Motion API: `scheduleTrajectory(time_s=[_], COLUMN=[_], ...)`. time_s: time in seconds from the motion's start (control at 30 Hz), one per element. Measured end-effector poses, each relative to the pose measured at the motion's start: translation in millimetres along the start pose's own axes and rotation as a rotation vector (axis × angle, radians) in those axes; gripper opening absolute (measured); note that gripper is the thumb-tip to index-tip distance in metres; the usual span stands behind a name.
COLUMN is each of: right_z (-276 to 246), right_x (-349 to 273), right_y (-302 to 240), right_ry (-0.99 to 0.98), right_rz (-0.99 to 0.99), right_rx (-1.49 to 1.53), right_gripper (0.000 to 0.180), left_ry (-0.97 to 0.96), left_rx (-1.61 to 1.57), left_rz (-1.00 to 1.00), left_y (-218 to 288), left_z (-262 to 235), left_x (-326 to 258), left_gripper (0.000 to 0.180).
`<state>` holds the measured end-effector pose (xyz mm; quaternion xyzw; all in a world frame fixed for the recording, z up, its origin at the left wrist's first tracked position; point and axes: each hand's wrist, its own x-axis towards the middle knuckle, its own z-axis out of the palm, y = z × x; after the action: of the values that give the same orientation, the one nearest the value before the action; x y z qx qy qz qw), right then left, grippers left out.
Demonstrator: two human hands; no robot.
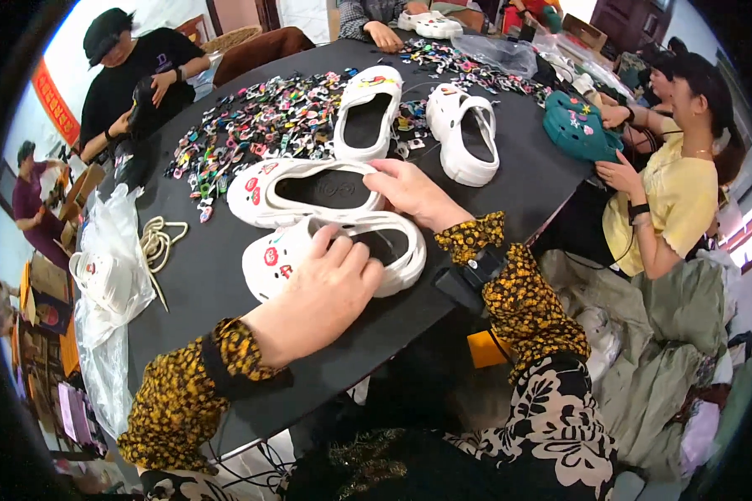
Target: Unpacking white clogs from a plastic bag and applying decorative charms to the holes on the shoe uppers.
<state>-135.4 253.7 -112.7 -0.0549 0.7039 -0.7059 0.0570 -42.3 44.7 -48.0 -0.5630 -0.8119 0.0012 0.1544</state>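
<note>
Two white clogs with small coloured charms lie side by side on the black table in front of me. My left hand rests on the nearer white clog, fingers curled over its opening. My right hand grips the heel end of the farther white clog. Two more white clogs lie beyond, sole down. A wide heap of small colourful charms covers the table's far half.
A clear plastic bag holding a white clog and a coil of cord lie at the left edge. A person in yellow holds a teal clog on the right. A person in black sits far left; another person's hand is opposite.
</note>
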Motion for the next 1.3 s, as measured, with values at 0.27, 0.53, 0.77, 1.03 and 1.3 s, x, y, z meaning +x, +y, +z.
scheduleTrajectory(time_s=[0.27, 0.53, 0.77, 1.03, 1.3], right_z=[16, 69, 98, 107, 69], right_x=[-67, -116, -141, -141, -103], right_y=[-22, -14, -33, -33, -36], right_ry=[-0.102, -0.270, -0.405, -0.618, -0.361], right_rz=[0.088, 0.306, 0.346, 0.451, -0.302], right_rx=[-0.085, 0.020, 0.015, 0.021, -0.606], right_gripper=[0.058, 0.050, 0.069, 0.061, 0.025], left_ry=[-0.164, -0.232, -0.238, -0.261, -0.062], left_rx=[0.107, 0.138, 0.282, 0.212, -0.092], left_rz=[0.061, 0.075, 0.063, -0.231, -0.488], left_y=[-17, -42, -56, -46, -14], left_z=[-60, -52, -61, -70, -81], left_x=[-76, -154, -190, -196, -178], left_gripper=[0.008, 0.015, 0.023, 0.030, 0.032])
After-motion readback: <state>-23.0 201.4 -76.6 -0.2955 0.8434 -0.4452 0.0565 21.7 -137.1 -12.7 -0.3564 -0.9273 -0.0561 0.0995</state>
